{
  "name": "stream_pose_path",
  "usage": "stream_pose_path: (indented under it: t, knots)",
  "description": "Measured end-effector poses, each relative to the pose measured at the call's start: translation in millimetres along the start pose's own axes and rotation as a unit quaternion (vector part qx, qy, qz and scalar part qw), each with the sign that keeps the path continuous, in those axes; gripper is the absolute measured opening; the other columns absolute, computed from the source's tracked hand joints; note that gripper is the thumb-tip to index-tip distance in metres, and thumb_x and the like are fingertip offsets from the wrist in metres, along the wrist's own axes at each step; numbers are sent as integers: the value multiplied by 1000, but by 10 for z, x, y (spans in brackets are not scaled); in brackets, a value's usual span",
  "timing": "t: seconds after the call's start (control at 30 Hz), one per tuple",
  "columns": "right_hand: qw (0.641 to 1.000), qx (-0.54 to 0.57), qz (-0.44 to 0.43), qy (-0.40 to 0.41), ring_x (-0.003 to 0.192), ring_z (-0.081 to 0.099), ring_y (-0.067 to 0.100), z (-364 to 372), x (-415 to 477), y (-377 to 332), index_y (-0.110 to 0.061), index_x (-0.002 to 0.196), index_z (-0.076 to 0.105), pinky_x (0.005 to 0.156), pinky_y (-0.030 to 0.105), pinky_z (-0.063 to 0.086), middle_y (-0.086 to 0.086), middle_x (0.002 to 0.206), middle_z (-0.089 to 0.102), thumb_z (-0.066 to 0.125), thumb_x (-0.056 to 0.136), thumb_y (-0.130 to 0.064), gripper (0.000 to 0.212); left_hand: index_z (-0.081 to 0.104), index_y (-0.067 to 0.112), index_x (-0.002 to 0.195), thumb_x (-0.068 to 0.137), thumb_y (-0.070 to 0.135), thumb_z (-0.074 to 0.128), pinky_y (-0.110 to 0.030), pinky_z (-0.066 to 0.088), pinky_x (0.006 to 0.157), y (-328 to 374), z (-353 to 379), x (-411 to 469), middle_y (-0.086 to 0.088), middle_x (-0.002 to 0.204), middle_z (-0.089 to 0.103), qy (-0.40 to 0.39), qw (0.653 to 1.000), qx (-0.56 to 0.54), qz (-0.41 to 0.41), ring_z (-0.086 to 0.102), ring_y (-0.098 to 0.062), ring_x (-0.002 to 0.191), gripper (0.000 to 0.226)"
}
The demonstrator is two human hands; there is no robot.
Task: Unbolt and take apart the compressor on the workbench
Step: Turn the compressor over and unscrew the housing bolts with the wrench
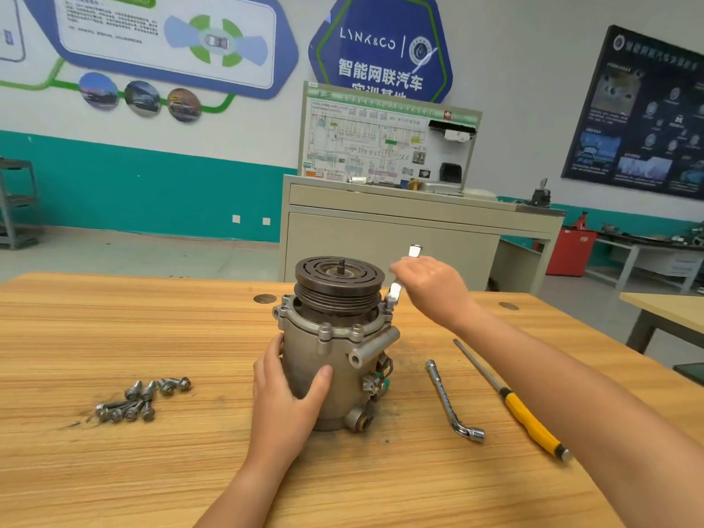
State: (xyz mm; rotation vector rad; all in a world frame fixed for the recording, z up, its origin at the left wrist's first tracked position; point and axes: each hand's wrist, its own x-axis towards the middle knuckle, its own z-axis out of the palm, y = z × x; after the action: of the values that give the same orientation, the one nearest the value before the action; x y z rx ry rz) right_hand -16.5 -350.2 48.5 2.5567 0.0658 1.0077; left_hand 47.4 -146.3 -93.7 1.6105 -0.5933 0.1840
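While the compressor [335, 360] stands upright near the middle of the wooden workbench [152, 470] with its grooved pulley [339, 276] uppermost, the left hand [289, 390] wraps around the near side of its grey body, thumb across the front and fingers curled round the left side. The right hand [430, 287] reaches in from the right at pulley height and grips a short silver wrench [396, 289]. The tool's upper end pokes out above the knuckles, and its lower end sits at the right edge of the flange [327, 329], just below the pulley; the bolt head there is hidden by the tool. A loose pile of bolts [137, 400] lies on the wood well to the left of the compressor. To the right, an L-shaped socket wrench [447, 398] lies flat with its bent end toward the near edge, and beside it a long screwdriver [522, 409] with a yellow handle lies under the right forearm, apart from the compressor. Behind the bench stands a beige cabinet [381, 238] carrying a wiring-diagram board [381, 142]
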Motion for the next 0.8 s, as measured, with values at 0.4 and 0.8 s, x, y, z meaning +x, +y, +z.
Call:
stream_pose_path:
  t: [0.4, 0.8]
  knots:
    - [970, 0, 174, -168, 56, 42, 12, -606, -613, -299, -26, 138, 29, 41, 22, 26, -4, 67, 45, 39, 96, -12, 45, 26, 25, 145, 82, 36, 69, -41, 33, 109, 1, 7, -10, 0, 141, 32, -12, 1000, -8, -20, 35, -19, 131, 77]
    - [942, -113, 157, -275, 62, 43, 16, -729, -360, -484, -10, 111, 51, 42, 22, 28, -2, 61, 32, 45, 89, 0, 25, 26, 24, 145, 81, 39, 67, -34, 32, 107, 24, -9, -7, 0, 140, 32, -20, 999, -10, -29, 35, -16, 130, 78]
